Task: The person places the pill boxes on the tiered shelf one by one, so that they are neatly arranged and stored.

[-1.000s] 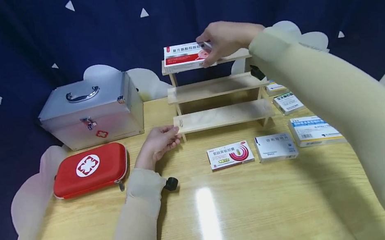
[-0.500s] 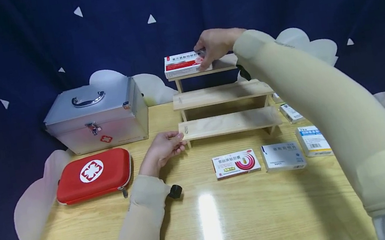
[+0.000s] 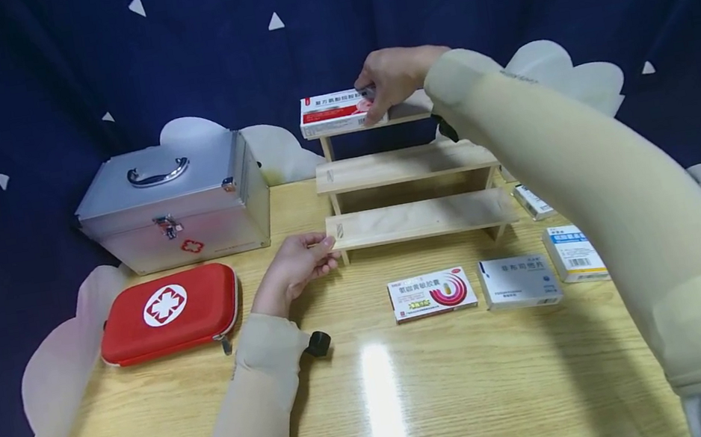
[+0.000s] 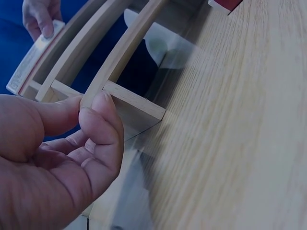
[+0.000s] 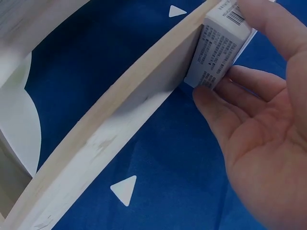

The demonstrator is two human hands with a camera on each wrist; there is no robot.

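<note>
A wooden three-tier rack (image 3: pixel 419 219) stands on the table. At the left end of its top tier lies a red and white medicine box (image 3: pixel 335 113), whose right end the right hand (image 3: pixel 400 76) grips. The right wrist view has the box (image 5: pixel 218 45) against the tier, with thumb and fingers of the hand (image 5: pixel 268 124) on either side. The left hand (image 3: pixel 296 266) pinches the left end of the lowest tier; the left wrist view shows thumb and forefinger of that hand (image 4: pixel 62 158) meeting at the board's corner.
A silver case (image 3: pixel 171 200) and a red zip pouch (image 3: pixel 170 313) stand at the left. In front of the rack lie a white and pink box (image 3: pixel 432 293) and a silvery box (image 3: pixel 519 281). Further boxes (image 3: pixel 575 253) lie at the right, partly behind the right sleeve. A dark blue curtain hangs behind.
The right hand has brought the red and white box slightly down onto the left end of the top tier. The left hand keeps its pinch on the lowest tier. The head view has shifted slightly.
</note>
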